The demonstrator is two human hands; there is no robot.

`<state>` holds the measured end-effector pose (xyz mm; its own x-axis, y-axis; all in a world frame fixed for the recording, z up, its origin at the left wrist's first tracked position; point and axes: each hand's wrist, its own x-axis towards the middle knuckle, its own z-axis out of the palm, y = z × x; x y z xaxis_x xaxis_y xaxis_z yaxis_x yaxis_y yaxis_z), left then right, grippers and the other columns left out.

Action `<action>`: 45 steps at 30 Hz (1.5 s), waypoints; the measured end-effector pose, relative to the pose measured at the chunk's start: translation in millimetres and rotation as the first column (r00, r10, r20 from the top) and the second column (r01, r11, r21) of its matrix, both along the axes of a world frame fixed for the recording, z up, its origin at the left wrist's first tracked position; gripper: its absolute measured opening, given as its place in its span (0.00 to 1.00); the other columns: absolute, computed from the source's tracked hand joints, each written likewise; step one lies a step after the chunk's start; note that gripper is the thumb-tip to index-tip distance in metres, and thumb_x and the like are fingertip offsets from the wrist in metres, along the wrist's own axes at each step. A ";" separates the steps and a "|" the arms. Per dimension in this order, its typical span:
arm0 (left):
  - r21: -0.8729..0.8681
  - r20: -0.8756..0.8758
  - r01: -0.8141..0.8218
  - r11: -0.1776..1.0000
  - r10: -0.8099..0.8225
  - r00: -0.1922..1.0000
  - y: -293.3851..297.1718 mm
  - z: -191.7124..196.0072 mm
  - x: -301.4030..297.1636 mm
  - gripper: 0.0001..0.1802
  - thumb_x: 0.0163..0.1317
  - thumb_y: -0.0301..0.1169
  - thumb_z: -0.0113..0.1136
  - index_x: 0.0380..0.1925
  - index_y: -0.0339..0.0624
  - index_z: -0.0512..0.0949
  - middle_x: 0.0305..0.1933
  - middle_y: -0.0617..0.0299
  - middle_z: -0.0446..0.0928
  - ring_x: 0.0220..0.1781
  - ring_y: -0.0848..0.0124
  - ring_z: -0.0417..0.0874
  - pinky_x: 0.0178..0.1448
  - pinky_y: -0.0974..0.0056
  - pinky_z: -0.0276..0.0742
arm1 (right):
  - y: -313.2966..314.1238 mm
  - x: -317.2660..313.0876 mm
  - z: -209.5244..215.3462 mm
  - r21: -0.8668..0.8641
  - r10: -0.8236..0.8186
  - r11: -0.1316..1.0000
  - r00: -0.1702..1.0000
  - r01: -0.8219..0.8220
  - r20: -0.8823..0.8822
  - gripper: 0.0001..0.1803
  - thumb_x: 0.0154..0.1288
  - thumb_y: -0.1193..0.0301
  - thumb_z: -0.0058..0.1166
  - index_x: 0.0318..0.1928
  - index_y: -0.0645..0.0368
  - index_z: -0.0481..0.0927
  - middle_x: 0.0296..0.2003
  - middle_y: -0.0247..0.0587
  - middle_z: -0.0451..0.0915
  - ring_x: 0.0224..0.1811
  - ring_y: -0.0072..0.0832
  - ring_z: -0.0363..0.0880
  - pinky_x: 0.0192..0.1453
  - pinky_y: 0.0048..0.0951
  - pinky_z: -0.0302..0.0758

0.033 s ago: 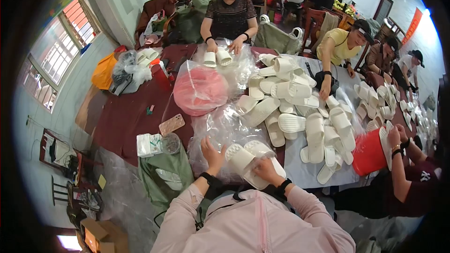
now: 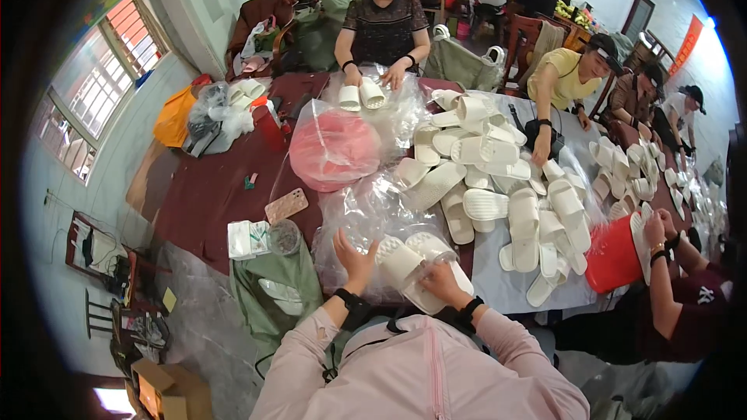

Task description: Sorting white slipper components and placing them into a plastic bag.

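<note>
My left hand [image 2: 354, 258] and my right hand [image 2: 440, 280] meet at the near edge of the table [image 2: 210, 194]. Between them is a pair of white slippers [image 2: 412, 253], held together and partly wrapped in a clear plastic bag [image 2: 369, 206]. The right hand grips the slippers from below at their near end. With its fingers raised, the left hand presses the bag film against the left slipper. A heap of several more clear bags lies just beyond my hands.
A big pile of white slippers [image 2: 498, 187] covers the table's middle and right. A bagged pink bundle [image 2: 334, 148], a phone [image 2: 285, 205] and a red basket [image 2: 613, 253] lie nearby. Other people work opposite [image 2: 385, 23] and at the right [image 2: 669, 303]. A green sack [image 2: 272, 288] hangs at my left.
</note>
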<state>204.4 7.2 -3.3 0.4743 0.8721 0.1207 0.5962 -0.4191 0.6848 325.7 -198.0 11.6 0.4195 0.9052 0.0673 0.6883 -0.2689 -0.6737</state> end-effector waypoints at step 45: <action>-0.888 0.388 0.459 0.006 0.545 0.744 -60.0 101.7 -29.7 0.13 0.57 0.37 0.63 0.36 0.40 0.75 0.26 0.69 0.75 0.20 0.83 0.69 0.21 0.79 0.66 | -38.3 45.0 42.4 0.026 0.006 0.999 0.719 -0.033 0.695 0.30 0.42 0.65 0.63 0.49 0.57 0.69 0.43 0.40 0.71 0.56 0.39 0.65 0.70 0.54 0.41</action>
